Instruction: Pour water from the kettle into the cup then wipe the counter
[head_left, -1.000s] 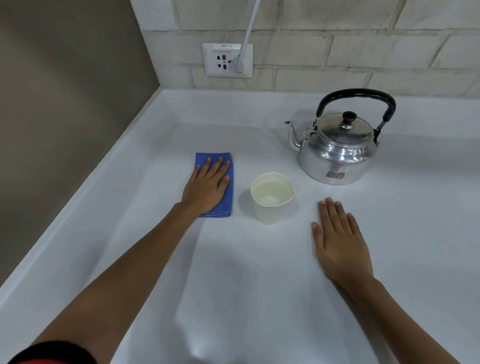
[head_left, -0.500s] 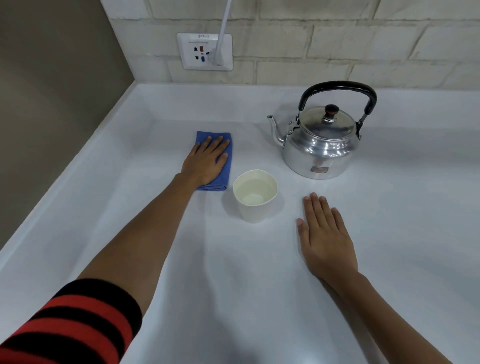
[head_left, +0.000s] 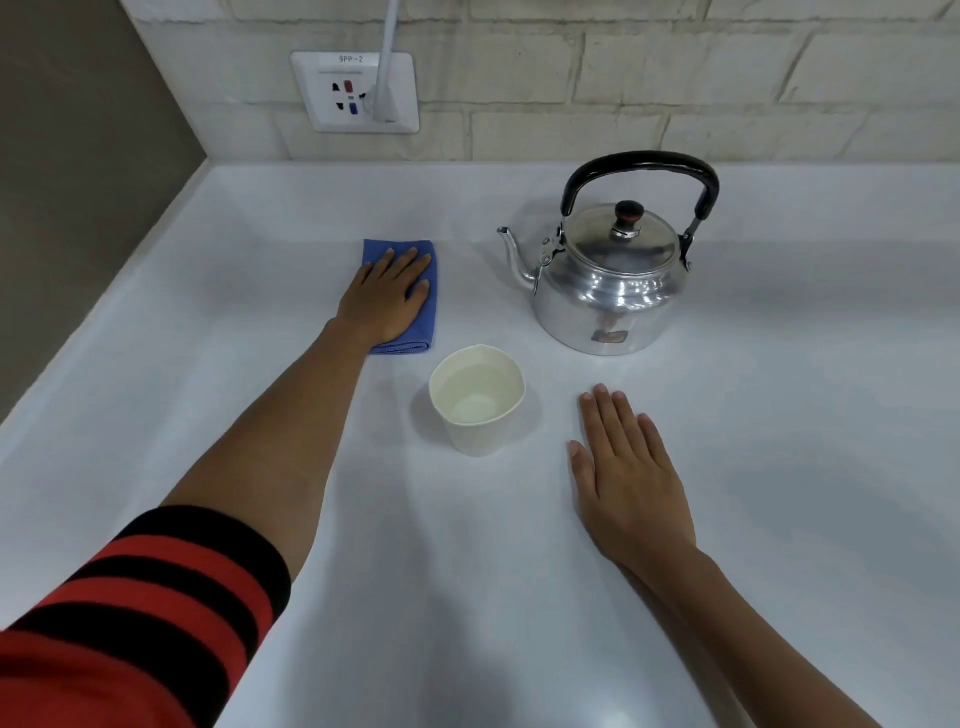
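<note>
A folded blue cloth (head_left: 426, 312) lies on the white counter (head_left: 467, 571), left of the kettle. My left hand (head_left: 387, 301) lies flat on top of it, fingers spread toward the wall and pressing it down. A white paper cup (head_left: 480, 436) with water in it stands upright in the middle, just in front of the cloth. The shiny metal kettle (head_left: 608, 296) with a black handle stands behind and to the right of the cup, its spout pointing left. Right of the cup, my right hand (head_left: 626, 473) rests palm down on the bare counter, holding nothing.
A brick wall runs along the back, with a white socket (head_left: 332, 93) and a plugged-in white cable (head_left: 387, 52). The counter has a raised rim (head_left: 104, 306) on the left against a brown wall. My left sleeve (head_left: 130, 623) is striped red and black.
My left hand has slid the blue cloth away from me toward the back wall, past the cup. The right hand, cup and kettle stay put; the view has shifted.
</note>
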